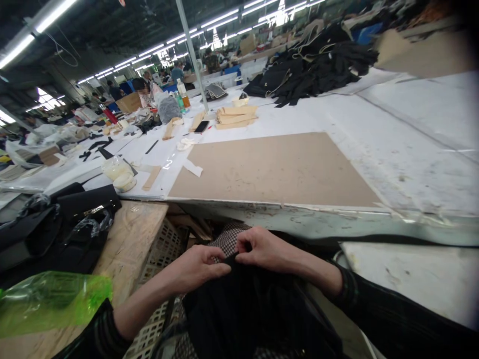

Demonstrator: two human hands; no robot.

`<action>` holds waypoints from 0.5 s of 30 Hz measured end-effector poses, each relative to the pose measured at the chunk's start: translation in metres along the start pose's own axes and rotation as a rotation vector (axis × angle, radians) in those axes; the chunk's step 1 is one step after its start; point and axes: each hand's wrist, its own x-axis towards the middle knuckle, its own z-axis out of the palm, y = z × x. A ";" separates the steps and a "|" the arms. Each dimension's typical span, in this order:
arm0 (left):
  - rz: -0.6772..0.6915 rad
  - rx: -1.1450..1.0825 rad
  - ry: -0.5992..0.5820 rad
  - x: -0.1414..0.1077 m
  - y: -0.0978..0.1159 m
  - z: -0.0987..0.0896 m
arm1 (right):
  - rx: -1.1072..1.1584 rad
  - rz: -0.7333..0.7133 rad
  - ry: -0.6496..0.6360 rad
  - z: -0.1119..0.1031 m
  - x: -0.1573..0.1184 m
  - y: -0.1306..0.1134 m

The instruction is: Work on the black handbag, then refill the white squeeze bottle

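A piece of black cloth (239,304) lies over my lap, its upper edge raised between my two hands. My right hand (264,249) pinches that edge between thumb and fingers. Close beside it, my left hand (202,267) has its thumb and curled fingers at the same edge, closed on the cloth. The fold between the fingertips is small and partly hidden. Beneath the cloth shows a brown-and-white checked fabric (228,239).
Ahead stands a white-topped table with a brown board (269,167). Black pieces (318,65) are heaped at the back right; tan pieces (235,117) and a phone (202,126) lie nearer. Black bags (75,229), a green plastic bottle (56,299) and a perforated crate (160,254) are left.
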 end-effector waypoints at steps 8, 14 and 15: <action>0.056 -0.002 -0.038 0.014 0.011 0.007 | 0.003 -0.024 -0.004 -0.014 -0.015 0.012; 0.019 -0.048 -0.047 0.012 0.009 0.007 | -0.021 -0.027 0.039 -0.019 -0.023 0.016; 0.011 -0.058 -0.050 0.012 0.008 0.008 | -0.022 -0.013 0.042 -0.019 -0.023 0.017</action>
